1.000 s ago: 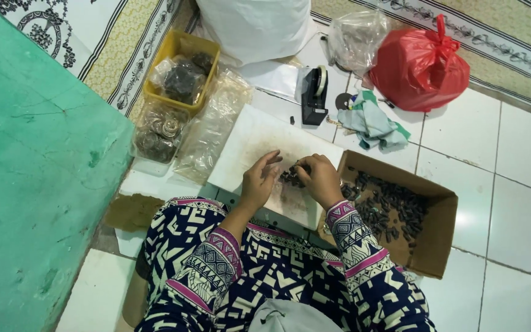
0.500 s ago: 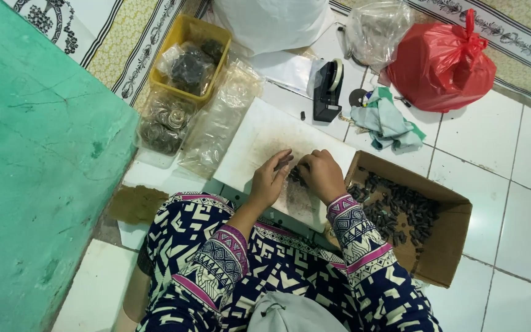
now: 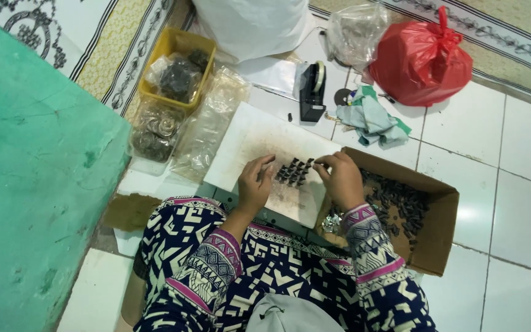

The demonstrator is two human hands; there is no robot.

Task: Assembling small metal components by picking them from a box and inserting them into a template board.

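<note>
A smooth, matt white board (image 3: 259, 138) was seen under a cluster of small dark parts (image 3: 293, 172) of dull, plastic-like finish, and more of these were held in a brown box (image 3: 437, 240) of rough, matt cardboard. The floor tiles (image 3: 511, 141) were glazed white and glossy, while the red bag (image 3: 422, 61) and the clear bags (image 3: 207, 126) were of thin, shiny, crinkled plastic. Patterned woven cloth was worn on the sleeves (image 3: 370, 252), and the yellow tub (image 3: 182, 43) looked to be made of smooth plastic.

two hands (image 3: 296, 181) (bare), one red bag (image 3: 422, 58), one cardboard box (image 3: 437, 230)
</note>
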